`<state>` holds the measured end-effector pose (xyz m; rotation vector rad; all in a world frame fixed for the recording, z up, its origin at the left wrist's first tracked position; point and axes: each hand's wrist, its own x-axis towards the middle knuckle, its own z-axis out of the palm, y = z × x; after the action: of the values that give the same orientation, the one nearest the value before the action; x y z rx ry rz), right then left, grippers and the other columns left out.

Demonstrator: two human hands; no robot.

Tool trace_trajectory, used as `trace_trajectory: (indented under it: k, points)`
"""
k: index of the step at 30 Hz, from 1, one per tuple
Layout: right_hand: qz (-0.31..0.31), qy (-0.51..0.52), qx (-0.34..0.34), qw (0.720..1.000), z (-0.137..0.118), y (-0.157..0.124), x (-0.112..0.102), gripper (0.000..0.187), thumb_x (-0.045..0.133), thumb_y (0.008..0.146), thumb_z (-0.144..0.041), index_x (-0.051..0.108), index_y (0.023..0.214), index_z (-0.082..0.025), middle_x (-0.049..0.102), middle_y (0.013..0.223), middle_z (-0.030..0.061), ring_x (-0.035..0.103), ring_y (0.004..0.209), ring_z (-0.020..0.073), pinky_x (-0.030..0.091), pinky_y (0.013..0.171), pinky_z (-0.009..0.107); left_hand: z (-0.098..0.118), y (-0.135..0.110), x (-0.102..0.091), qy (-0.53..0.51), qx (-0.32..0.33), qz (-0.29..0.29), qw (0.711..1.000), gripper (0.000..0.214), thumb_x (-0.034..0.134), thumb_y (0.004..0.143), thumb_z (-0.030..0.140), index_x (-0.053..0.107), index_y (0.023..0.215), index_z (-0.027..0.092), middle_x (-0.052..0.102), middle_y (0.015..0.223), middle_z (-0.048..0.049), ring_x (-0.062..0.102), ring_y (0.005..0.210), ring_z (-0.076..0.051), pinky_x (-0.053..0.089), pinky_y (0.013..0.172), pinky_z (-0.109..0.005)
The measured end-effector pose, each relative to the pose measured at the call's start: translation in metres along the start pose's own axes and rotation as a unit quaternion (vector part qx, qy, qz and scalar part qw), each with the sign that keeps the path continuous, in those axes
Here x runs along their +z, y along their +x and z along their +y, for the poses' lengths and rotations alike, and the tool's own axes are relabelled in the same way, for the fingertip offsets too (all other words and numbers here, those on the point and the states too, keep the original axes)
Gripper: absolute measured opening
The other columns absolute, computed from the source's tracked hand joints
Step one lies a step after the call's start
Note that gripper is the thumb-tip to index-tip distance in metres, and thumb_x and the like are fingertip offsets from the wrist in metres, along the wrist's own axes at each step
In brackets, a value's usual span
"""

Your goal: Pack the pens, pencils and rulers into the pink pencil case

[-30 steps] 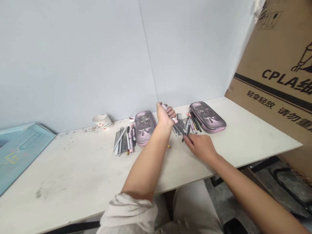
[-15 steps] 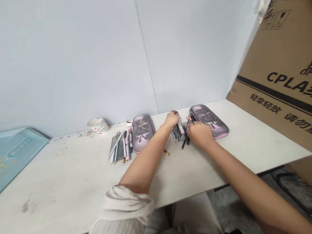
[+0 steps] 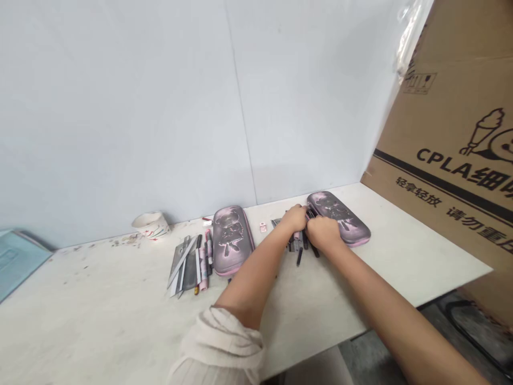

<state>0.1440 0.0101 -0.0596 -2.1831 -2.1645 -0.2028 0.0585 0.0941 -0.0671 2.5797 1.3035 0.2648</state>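
Both hands at the right-hand pen pile, close together, just left of the right pencil case (image 3: 340, 218). Left hand (image 3: 295, 218) is over the far side of the pile, back of the hand up, fingers curled down toward the pens. Right hand (image 3: 323, 232) sits nearer the person, fingers curled in toward the left hand.

Grip: cannot tell for either. Fingertips are hidden behind the knuckles, so no read on wide or narrow, or on what is pinched. Dark pens show in the narrow gap between the hands and again below the right fingers.

Pen pile (image 3: 297, 244): directly under and just below the left fingers, left of the right fingers, partly covered by both. One short black pen (image 3: 300, 256) sticks out on the near side, clear of the fingers.

Small pink-and-white item (image 3: 263, 227) lies left of the left hand, apart from it. Left pencil case (image 3: 230, 240) is farther left, closed, partly behind the left forearm. Beside it: rulers (image 3: 183, 267) and a pink marker (image 3: 203, 270), well apart from both hands. Paper cup (image 3: 152, 225) at the back of the worktop (image 3: 100, 321), near the wall.
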Motion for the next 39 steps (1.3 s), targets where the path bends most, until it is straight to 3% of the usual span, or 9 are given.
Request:
trace_trajectory:
  k: [6, 12, 16, 18, 24, 26, 31, 36, 39]
  points:
    - [0.086, 0.116, 0.014, 0.989, 0.022, 0.000, -0.006, 0.038, 0.030, 0.091, -0.035, 0.056, 0.103, -0.011, 0.060, 0.105, 0.0179, 0.062, 0.086, 0.0231, 0.045, 0.073, 0.032, -0.011, -0.035, -0.038, 0.070, 0.096, 0.066, 0.991, 0.036, 0.039, 0.087, 0.037, 0.055, 0.113, 0.018, 0.053, 0.110, -0.0115, 0.051, 0.105, -0.022, 0.037, 0.094, -0.032]
    - [0.152, 0.376, -0.140, 0.903, 0.030, -0.003, -0.022, 0.030, 0.043, 0.086, -0.041, 0.060, 0.086, -0.017, 0.065, 0.088, 0.0055, 0.058, 0.085, 0.0177, 0.041, 0.075, 0.027, -0.011, -0.096, -0.068, 0.118, 0.048, 0.081, 0.989, 0.040, 0.027, 0.090, 0.048, 0.055, 0.101, 0.021, 0.061, 0.090, -0.0087, 0.058, 0.087, -0.024, 0.041, 0.072, -0.031]
    - [0.017, 0.484, -0.126, 0.866, 0.016, -0.011, -0.017, 0.040, 0.039, 0.085, -0.050, 0.059, 0.077, -0.017, 0.062, 0.063, 0.0008, 0.057, 0.062, 0.0146, 0.040, 0.060, 0.024, -0.010, -0.132, -0.066, 0.106, -0.026, 0.083, 0.991, 0.031, 0.032, 0.090, 0.038, 0.056, 0.101, 0.024, 0.064, 0.094, -0.0069, 0.059, 0.086, -0.023, 0.040, 0.069, -0.029]
    - [-0.004, 0.505, -0.120, 0.854, 0.006, -0.017, -0.010, 0.039, 0.037, 0.086, -0.050, 0.057, 0.079, -0.017, 0.059, 0.057, -0.0006, 0.055, 0.058, 0.0142, 0.040, 0.057, 0.024, -0.012, -0.145, -0.060, 0.100, -0.056, 0.087, 0.990, 0.029, 0.032, 0.090, 0.033, 0.057, 0.103, 0.024, 0.065, 0.096, -0.0062, 0.060, 0.087, -0.022, 0.040, 0.069, -0.029]
    - [0.177, 0.435, -0.224, 0.854, -0.009, -0.032, -0.001, 0.021, 0.045, 0.085, -0.035, 0.057, 0.083, -0.019, 0.060, 0.084, 0.0062, 0.054, 0.085, 0.0196, 0.041, 0.077, 0.032, -0.023, -0.160, -0.044, 0.023, -0.096, 0.075, 0.992, 0.029, 0.036, 0.088, 0.031, 0.059, 0.103, 0.025, 0.068, 0.097, -0.0039, 0.061, 0.091, -0.021, 0.042, 0.073, -0.027]
    - [0.192, 0.448, -0.220, 0.845, -0.008, -0.034, 0.001, 0.020, 0.047, 0.084, -0.035, 0.058, 0.088, -0.019, 0.060, 0.088, 0.0068, 0.055, 0.085, 0.0198, 0.042, 0.077, 0.032, -0.024, -0.161, -0.042, 0.010, -0.098, 0.084, 0.992, 0.029, 0.035, 0.089, 0.032, 0.059, 0.103, 0.024, 0.068, 0.095, -0.0036, 0.061, 0.090, -0.020, 0.042, 0.073, -0.027]
    - [0.073, 0.522, -0.093, 0.844, 0.001, -0.030, 0.011, 0.027, 0.046, 0.083, -0.046, 0.057, 0.089, -0.022, 0.057, 0.062, -0.0008, 0.054, 0.057, 0.0154, 0.043, 0.057, 0.028, -0.023, -0.162, -0.041, 0.041, -0.100, 0.113, 0.988, 0.028, 0.033, 0.089, 0.032, 0.058, 0.097, 0.023, 0.067, 0.095, -0.0042, 0.062, 0.087, -0.021, 0.041, 0.066, -0.027]
    - [0.027, 0.642, -0.114, 0.758, 0.005, -0.027, 0.011, 0.031, 0.056, 0.076, -0.043, 0.052, 0.101, -0.025, 0.060, 0.091, 0.0012, 0.054, 0.060, 0.0120, 0.046, 0.056, 0.027, -0.023, -0.161, -0.039, 0.057, -0.103, 0.106, 0.987, 0.029, 0.032, 0.090, 0.033, 0.057, 0.101, 0.023, 0.067, 0.098, -0.0046, 0.062, 0.088, -0.021, 0.041, 0.067, -0.028]
    - [-0.004, 0.631, -0.087, 0.771, 0.006, -0.027, 0.009, 0.030, 0.051, 0.080, -0.048, 0.054, 0.093, -0.022, 0.058, 0.068, -0.0013, 0.049, 0.050, 0.0109, 0.041, 0.049, 0.025, -0.022, -0.161, -0.039, 0.061, -0.114, 0.096, 0.987, 0.029, 0.032, 0.090, 0.032, 0.057, 0.102, 0.023, 0.067, 0.098, -0.0047, 0.061, 0.089, -0.021, 0.041, 0.067, -0.027]
